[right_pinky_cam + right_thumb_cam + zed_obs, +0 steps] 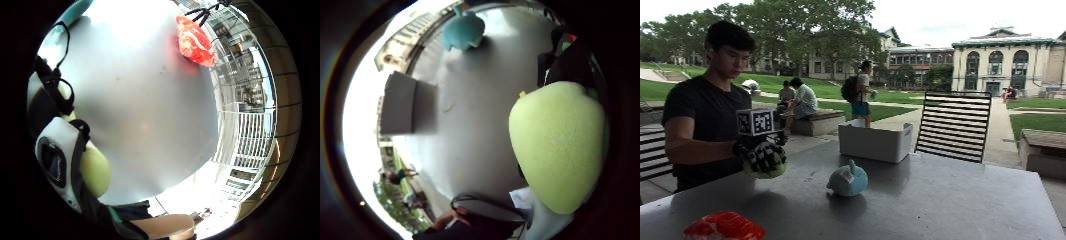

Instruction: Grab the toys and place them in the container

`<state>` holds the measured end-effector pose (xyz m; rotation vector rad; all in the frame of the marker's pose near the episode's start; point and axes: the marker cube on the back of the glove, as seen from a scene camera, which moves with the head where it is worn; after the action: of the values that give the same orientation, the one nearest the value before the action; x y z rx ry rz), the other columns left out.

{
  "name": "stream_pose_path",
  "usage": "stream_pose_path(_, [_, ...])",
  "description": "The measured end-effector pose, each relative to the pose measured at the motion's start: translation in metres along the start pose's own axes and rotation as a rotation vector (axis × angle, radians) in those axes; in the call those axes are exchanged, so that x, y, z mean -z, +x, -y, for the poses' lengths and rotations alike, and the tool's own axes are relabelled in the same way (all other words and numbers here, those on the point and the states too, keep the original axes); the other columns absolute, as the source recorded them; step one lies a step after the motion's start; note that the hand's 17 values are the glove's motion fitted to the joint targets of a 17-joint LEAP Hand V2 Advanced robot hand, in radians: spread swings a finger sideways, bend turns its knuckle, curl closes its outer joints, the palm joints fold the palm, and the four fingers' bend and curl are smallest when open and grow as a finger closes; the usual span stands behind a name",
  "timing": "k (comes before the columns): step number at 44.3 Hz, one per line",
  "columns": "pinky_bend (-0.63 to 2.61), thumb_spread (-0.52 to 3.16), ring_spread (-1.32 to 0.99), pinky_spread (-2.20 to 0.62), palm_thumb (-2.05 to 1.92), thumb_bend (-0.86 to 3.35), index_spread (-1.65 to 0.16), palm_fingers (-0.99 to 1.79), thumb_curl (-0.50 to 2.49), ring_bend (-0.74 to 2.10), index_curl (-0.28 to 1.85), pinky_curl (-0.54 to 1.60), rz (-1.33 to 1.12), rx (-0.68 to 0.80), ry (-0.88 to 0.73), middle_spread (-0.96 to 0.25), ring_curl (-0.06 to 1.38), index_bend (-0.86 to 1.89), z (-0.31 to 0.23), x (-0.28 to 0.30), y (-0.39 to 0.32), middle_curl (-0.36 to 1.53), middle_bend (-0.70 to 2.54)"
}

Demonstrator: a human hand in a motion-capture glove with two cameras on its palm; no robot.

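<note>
**Green toy held above the bench**

A yellow-green toy (766, 167) is gripped in the gloved right hand (762, 156) and largely hidden by its fingers. The inside of the white box (874, 142) cannot be seen. Three toys are counted: the held one, a teal one (848, 180) and a red one (724, 226), cut off at the edge, both lying on the bench (939, 200).

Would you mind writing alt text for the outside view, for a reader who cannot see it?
A person at a grey table holds a yellow-green plush toy in their gloved right hand, raised above the tabletop. A teal plush toy sits mid-table, an open white container stands beyond it, and a red-and-white toy lies at the near edge.
</note>
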<state>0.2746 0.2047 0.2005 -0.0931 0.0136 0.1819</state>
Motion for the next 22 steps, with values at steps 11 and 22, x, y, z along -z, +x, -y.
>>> stream_pose_path(11, [1.01,0.60,-0.40,-0.46,0.69,0.31,-0.30,1.02,0.61,1.11,0.30,0.41,-0.013,0.107,0.145,-0.37,0.50,0.45,0.041,0.124,-0.076,0.51,0.62])
stream_pose_path(22, [1.04,0.57,-0.43,-0.45,0.68,0.26,-0.34,0.99,0.68,1.08,0.31,0.43,0.034,0.186,0.260,-0.43,0.49,0.34,0.077,0.233,-0.208,0.53,0.54])
